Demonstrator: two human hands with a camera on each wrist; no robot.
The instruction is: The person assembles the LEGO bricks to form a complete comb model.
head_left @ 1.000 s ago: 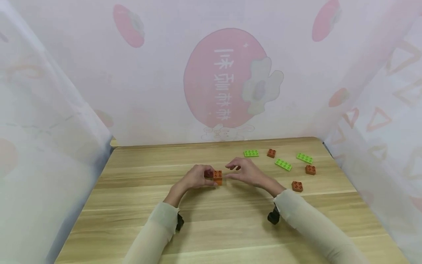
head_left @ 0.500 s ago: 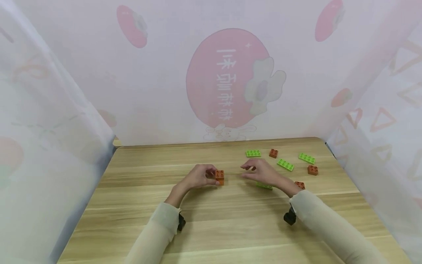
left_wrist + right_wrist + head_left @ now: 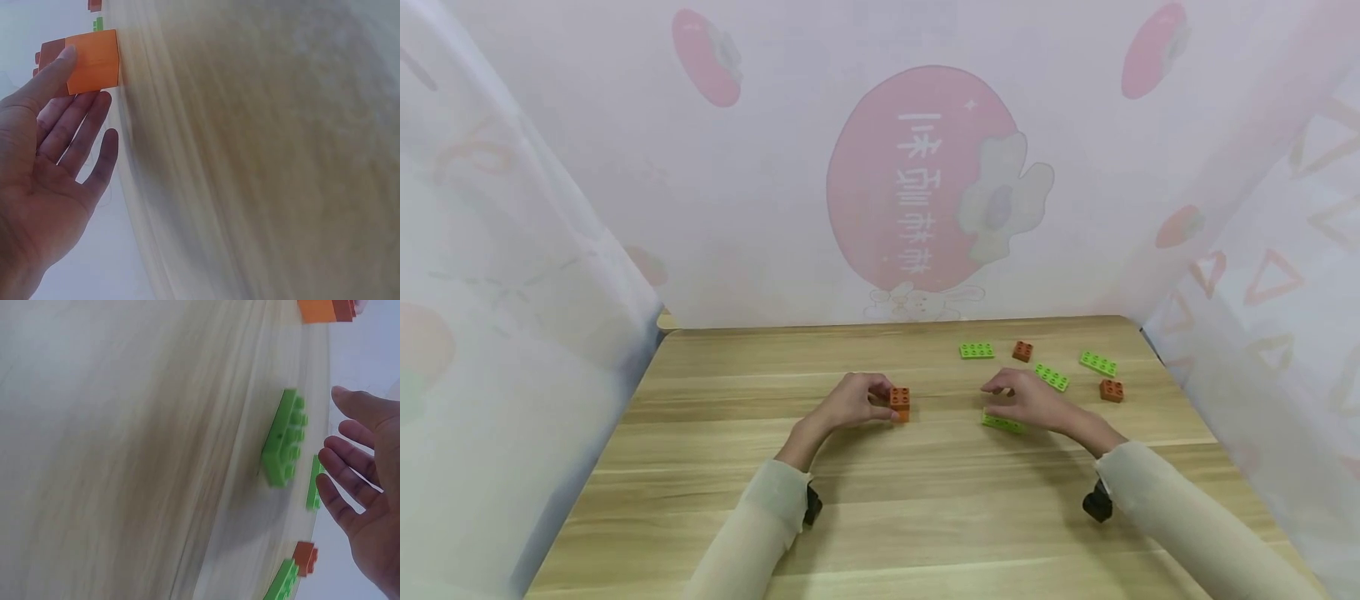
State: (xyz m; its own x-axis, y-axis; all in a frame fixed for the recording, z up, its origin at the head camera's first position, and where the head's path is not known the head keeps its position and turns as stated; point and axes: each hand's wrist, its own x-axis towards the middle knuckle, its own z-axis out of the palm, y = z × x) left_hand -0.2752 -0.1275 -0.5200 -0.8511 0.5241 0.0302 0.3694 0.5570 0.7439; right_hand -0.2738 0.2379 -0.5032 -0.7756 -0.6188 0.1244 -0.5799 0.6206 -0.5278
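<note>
My left hand pinches a small two-block stack at the table's centre. Its upper part is a reddish-brown toy brick with studs, sitting on a plain orange block. In the left wrist view the thumb lies across the near face where the two blocks meet, with fingers behind. To the right, my right hand hovers with fingers apart and nothing between them. Just below it a long lime-green toy brick lies on the table, studs up, partly covered by the hand in the head view.
Beyond the right hand lie further green bricks, one farther right and one partly behind the hand. Brown bricks sit among them, another near the right side. A white printed sheet walls in the wooden table.
My right hand has moved right, away from the stack, to above a green brick that has come into view. A brown brick at the right is now hidden by that arm. The left hand stays put.
</note>
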